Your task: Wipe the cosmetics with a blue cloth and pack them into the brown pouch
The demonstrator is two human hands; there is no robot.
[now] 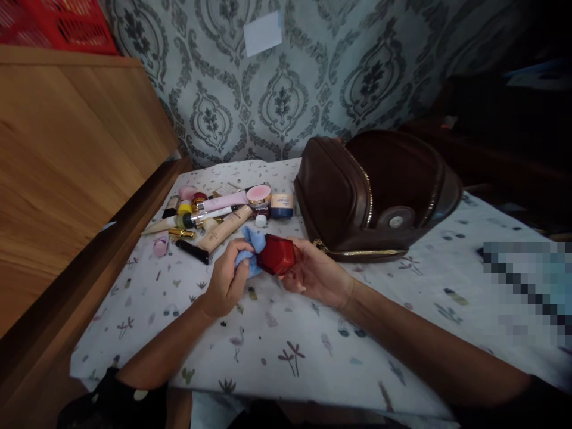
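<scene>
My right hand [315, 271] grips a glossy red faceted bottle [277, 255], held just above the patterned tablecloth. A light blue cloth [250, 250] is pinched in my left hand [227, 277] and touches the bottle's left end. Behind my left hand lies a beige tube [226, 229], with a black tube-shaped item [192, 251] to its left. A pink-topped compact [258, 194] and a jar with a dark blue base [282, 205] stand beyond the bottle. The bottle's far side is hidden.
A brown zippered bag [339, 196] stands open at the back right. Several cosmetics, including a pink tube [223, 201], lie at the back left. A wooden cabinet [80, 131] borders the left side. A blurred-out patch [527, 292] covers the right.
</scene>
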